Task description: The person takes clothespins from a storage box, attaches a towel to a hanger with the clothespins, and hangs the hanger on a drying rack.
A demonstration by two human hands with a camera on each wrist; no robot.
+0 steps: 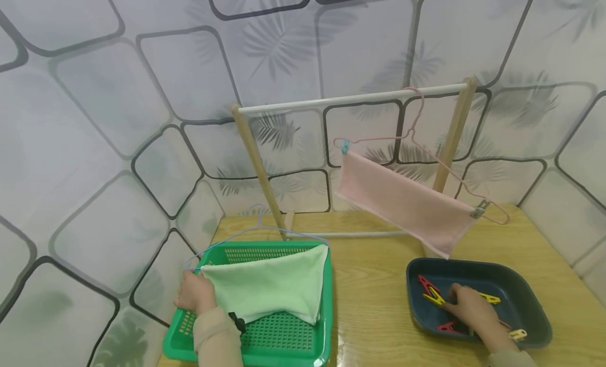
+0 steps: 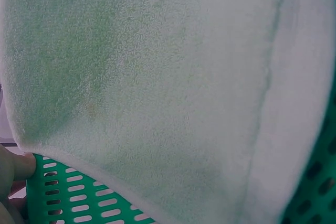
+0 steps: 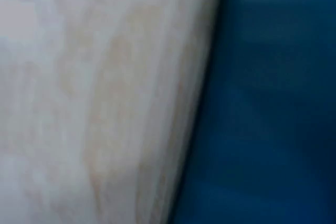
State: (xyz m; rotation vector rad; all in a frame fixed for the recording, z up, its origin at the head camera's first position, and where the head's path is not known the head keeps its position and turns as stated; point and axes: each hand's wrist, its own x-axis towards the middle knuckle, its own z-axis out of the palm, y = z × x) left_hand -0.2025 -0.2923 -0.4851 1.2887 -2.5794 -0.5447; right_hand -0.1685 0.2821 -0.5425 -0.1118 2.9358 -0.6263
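Observation:
My left hand (image 1: 196, 292) grips the left end of a light blue clothes hanger (image 1: 259, 227), right at the corner of a pale green towel (image 1: 270, 283). The towel spreads below the hanger's bar and over a green basket (image 1: 326, 304); its terry surface (image 2: 157, 87) fills most of the left wrist view. In the head view my right hand (image 1: 473, 309) reaches down into a dark blue basin (image 1: 516, 283). Its fingertips are at one end of a yellow clothespin (image 1: 433, 298), beside a red clothespin (image 1: 427, 284). I cannot tell whether they pinch it.
Behind stands a wooden rack with a white top rail (image 1: 350, 99). From it hangs a pink hanger (image 1: 413, 133) with a pink towel (image 1: 407, 201), held by a blue clip (image 1: 345, 145) and a grey clip (image 1: 480, 209). Several other clothespins lie in the basin.

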